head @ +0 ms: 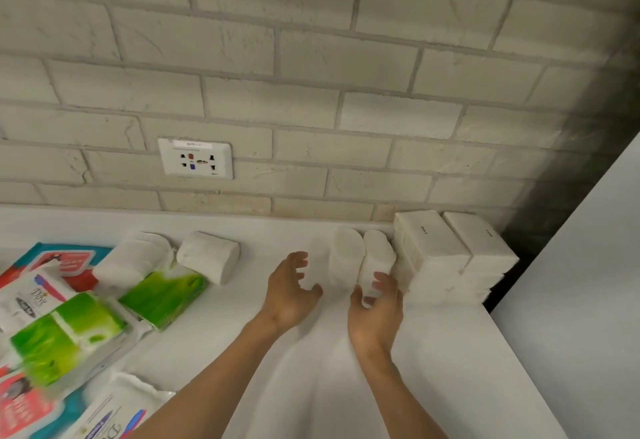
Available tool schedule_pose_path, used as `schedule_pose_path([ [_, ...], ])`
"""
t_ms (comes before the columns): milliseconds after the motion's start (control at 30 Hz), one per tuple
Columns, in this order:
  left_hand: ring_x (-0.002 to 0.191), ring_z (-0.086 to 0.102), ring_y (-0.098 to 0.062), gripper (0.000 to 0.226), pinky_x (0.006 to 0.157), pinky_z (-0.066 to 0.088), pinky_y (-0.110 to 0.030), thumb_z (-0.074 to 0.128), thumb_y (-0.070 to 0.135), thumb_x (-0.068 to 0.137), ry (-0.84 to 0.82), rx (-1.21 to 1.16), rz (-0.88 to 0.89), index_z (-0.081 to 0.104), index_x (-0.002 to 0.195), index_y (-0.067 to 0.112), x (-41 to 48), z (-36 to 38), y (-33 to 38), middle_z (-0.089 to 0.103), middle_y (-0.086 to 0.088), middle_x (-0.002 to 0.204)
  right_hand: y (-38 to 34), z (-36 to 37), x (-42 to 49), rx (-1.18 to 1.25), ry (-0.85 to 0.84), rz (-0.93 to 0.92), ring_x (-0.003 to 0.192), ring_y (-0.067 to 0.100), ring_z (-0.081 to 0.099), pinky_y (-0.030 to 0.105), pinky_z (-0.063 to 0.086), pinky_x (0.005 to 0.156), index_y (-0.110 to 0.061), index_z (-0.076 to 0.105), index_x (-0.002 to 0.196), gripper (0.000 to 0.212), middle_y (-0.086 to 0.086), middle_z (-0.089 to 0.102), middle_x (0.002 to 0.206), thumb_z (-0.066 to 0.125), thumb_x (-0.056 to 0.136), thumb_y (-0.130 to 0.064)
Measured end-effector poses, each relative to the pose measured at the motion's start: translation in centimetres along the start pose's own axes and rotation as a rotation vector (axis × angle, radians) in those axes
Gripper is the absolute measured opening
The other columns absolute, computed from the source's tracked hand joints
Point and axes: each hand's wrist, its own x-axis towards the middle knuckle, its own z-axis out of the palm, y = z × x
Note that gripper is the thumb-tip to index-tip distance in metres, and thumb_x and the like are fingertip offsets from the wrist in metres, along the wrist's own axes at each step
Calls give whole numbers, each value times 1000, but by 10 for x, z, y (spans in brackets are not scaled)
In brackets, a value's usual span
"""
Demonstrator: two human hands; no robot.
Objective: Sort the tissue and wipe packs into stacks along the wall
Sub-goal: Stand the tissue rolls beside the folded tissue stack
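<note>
Two white packs [346,258] are sitting ahead of the hands, long axes pointing at the wall [311,92], beside the stacks [450,258]. Left hand [289,295] is hovering open, empty; right hand [375,310] is cupping one, grip unclear.

Bare forearms [221,362] end in a bare left hand [289,291] and right hand [375,314], fingers [299,255] slender.

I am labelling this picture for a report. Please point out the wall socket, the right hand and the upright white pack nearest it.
wall socket [195,158], head view, middle of its white plate.
right hand [375,314], head view, middle of the hand.
upright white pack [377,253], head view, its upper part.
</note>
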Motion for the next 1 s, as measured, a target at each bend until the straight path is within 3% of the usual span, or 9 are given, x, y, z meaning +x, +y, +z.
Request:
schedule_pose_path([
  [133, 101, 56, -10, 55, 82, 47, -20, 73, 18, 80, 60, 6, 39, 50, 129, 20, -19, -37, -1, 56, 8, 121, -26, 4, -26, 110, -119, -15, 83, 16, 64, 14, 47, 65, -23, 57, 106, 24, -2, 61, 103, 68, 88, -13],
  [333, 103, 58, -13, 40, 83, 45, -20, 70, 15, 82, 118, 68, 90, 59, 120, 20, -43, -103, -15, 63, 6, 115, -66, 22, -73, 189, -376, -115, 86, 9, 63, 13, 51, 67, -32, 59, 97, 24, -9, 65, 98, 66, 88, -11],
  [433, 104, 58, -13, 41, 87, 44, -20, 70, 15, 81, 137, 139, 89, 60, 120, 18, -53, -136, -25, 63, 5, 116, -83, 35, -91, 158, -504, -161, 92, 10, 63, 17, 52, 73, -30, 61, 102, 22, -13, 65, 102, 66, 88, -14],
  [600, 117, 56, -23, 50, 99, 44, -30, 69, 27, 84, 118, 318, 36, 53, 131, 18, -63, -187, -44, 59, -1, 128, -108, 57, -107, 11, -679, -252, 105, 10, 56, 5, 42, 77, -27, 58, 120, 33, -13, 60, 119, 67, 88, -23],
  [800, 123, 48, -29, 59, 103, 43, -45, 63, 39, 86, 52, 415, -83, 43, 139, 22, -54, -236, -66, 52, -5, 136, -132, 77, -107, -241, -834, -336, 127, 12, 44, 24, 37, 105, -31, 44, 138, 51, -5, 48, 135, 61, 91, -37],
  [1000, 130, 41, -33, 63, 109, 34, -40, 53, 47, 91, 16, 515, -132, 34, 145, 19, -32, -255, -74, 46, -10, 142, -145, 100, -99, -413, -956, -357, 130, 18, 43, 28, 37, 106, -32, 33, 145, 60, 0, 43, 143, 57, 92, -45],
])
